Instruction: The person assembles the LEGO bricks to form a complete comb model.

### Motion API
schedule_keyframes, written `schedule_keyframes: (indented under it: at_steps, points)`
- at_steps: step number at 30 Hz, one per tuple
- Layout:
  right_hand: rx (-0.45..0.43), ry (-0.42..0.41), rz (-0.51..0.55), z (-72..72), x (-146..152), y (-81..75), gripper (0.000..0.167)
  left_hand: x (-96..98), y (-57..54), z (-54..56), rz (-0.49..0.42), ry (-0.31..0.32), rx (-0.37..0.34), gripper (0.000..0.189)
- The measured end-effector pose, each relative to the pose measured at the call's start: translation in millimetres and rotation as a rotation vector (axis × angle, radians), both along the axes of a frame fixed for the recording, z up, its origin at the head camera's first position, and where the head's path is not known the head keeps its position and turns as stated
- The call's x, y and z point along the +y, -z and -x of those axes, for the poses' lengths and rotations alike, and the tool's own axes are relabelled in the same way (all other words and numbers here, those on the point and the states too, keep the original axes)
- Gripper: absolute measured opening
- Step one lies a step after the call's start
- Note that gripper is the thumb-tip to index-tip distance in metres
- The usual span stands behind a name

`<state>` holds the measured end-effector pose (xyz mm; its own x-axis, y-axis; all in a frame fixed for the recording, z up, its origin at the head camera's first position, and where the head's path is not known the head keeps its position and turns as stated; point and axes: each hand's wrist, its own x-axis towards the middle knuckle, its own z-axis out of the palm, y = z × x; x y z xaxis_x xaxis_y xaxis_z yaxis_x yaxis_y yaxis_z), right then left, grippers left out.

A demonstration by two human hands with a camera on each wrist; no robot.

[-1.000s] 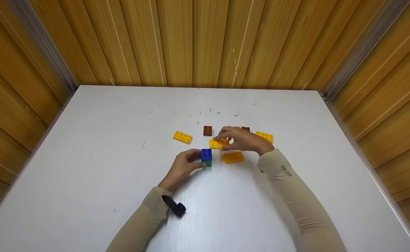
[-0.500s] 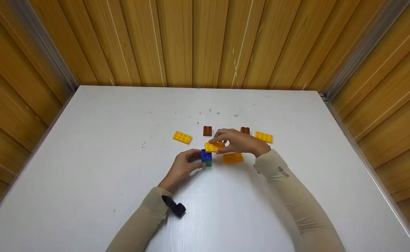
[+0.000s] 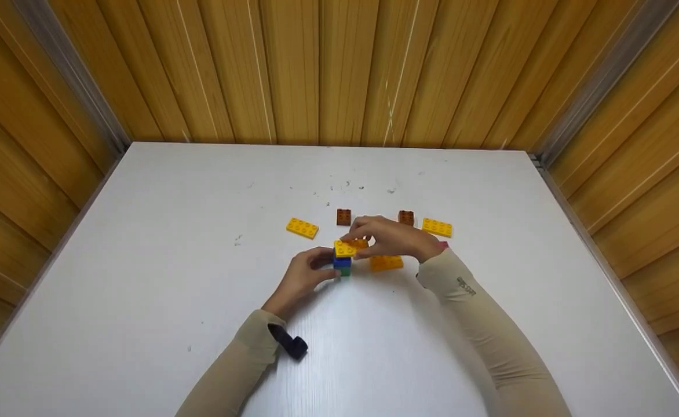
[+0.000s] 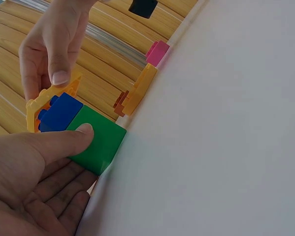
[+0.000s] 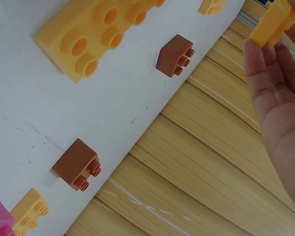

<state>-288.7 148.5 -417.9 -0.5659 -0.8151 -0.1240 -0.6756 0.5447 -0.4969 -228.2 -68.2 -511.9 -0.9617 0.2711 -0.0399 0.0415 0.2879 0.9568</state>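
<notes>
My left hand (image 3: 300,275) holds a small stack at mid-table, its thumb pressing on the green block (image 4: 105,142). On top of the green sits a blue block (image 4: 63,112), studs up. Between thumb and fingers of my right hand (image 3: 396,237) is a yellow eight-stud brick (image 3: 345,248). Its left end covers the blue block in the head view, while the rest overhangs to the right. In the left wrist view this brick slants against the blue studs. Another orange-yellow brick (image 3: 386,263) lies on the table just below my right hand.
Beyond the hands lie two brown bricks (image 3: 343,217), with one yellow brick (image 3: 302,227) to the left and another yellow brick (image 3: 437,227) to the right. A pink block (image 4: 158,53) is partly hidden by the right wrist in the head view. Wood-patterned walls (image 3: 345,69) enclose the white table (image 3: 160,260).
My right hand has carried the yellow brick left and nearer, from beyond the stack to over the blue block. My left hand has kept its grip on the stack in place.
</notes>
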Motion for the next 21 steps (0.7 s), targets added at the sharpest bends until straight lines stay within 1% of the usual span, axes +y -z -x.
schedule_keyframes:
  at_steps: [5, 9, 16, 21]
  points:
    - [0.010, 0.003, -0.011, -1.4, -1.0, -0.2, 0.043, 0.2, -0.6, -0.1, -0.004, -0.001, 0.001, 0.041]
    - [-0.008, 0.021, -0.018, -2.2, -1.4, -1.5, 0.043, 0.7, -0.6, 1.1, 0.007, -0.001, 0.004, 0.042]
    - [-0.029, 0.022, -0.010, -4.4, -4.0, -2.9, 0.044, -0.3, 2.5, 2.0, -0.014, 0.020, 0.026, 0.042]
    - [-0.032, 0.023, -0.035, -5.8, -6.0, -4.0, 0.044, -0.3, 3.8, 2.0, -0.005, 0.010, 0.012, 0.042]
